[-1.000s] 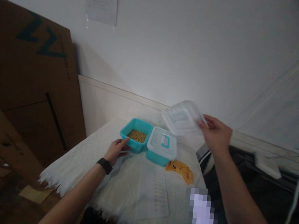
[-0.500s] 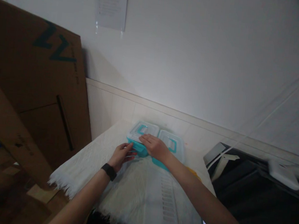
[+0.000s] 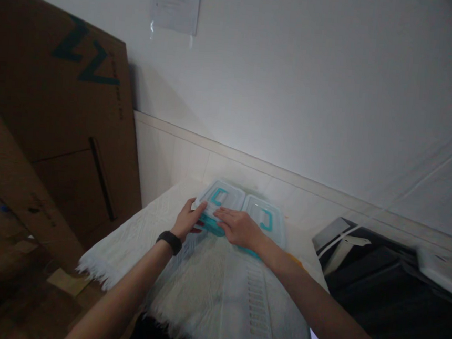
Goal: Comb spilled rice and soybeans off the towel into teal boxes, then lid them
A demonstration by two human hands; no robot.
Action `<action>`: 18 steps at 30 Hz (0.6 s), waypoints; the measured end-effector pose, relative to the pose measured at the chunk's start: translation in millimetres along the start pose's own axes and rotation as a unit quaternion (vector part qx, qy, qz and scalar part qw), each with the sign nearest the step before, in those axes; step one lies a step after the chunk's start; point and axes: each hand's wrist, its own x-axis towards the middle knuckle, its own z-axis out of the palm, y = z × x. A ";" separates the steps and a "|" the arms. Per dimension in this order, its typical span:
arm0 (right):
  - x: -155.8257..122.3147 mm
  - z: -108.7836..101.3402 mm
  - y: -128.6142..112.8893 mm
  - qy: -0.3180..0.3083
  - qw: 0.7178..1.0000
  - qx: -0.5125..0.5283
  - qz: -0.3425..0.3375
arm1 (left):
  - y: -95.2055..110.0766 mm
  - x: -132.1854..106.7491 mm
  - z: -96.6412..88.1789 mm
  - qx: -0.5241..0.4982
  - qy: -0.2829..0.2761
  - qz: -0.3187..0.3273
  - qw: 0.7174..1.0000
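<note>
A storage box (image 3: 230, 192) with a clear lid, a turquoise handle and a turquoise body lies at the back of the cloth-covered table. My left hand (image 3: 188, 220) grips its front left corner, thumb on the lid's edge and fingers lower down along the side. My right hand (image 3: 240, 228) is curled over the front edge of the same lid, fingertips close to my left thumb. Both hands hide part of the box's front. Close against its right side stands a second storage box (image 3: 275, 229) with a similar lid and handle, partly covered by my right hand and wrist.
The table wears a white fringed cloth (image 3: 141, 236). A translucent slotted plastic piece (image 3: 259, 304) lies on its near part. Something yellow (image 3: 296, 261) peeks out behind my right forearm. A tall cardboard box (image 3: 76, 119) stands left; dark folded equipment (image 3: 390, 279) stands right.
My left hand has moved up from the box's front side to the lid's corner, thumb now on top. My right hand stays at the lid's front edge. The view has shifted slightly.
</note>
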 end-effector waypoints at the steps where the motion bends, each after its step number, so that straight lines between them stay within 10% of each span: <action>1: 2.2 -3.4 1.7 -0.009 0.999 0.017 0.028 | -0.3 0.8 1.5 -0.001 -0.008 -0.003 1.000; 10: 61.6 -33.5 86.7 -0.089 0.929 -0.097 0.346 | -12.7 -5.5 13.8 -0.062 -0.015 -0.024 0.998; 18: 83.6 -11.1 123.6 -0.133 0.919 -0.064 0.366 | -18.5 -9.1 16.5 -0.142 -0.027 0.009 0.989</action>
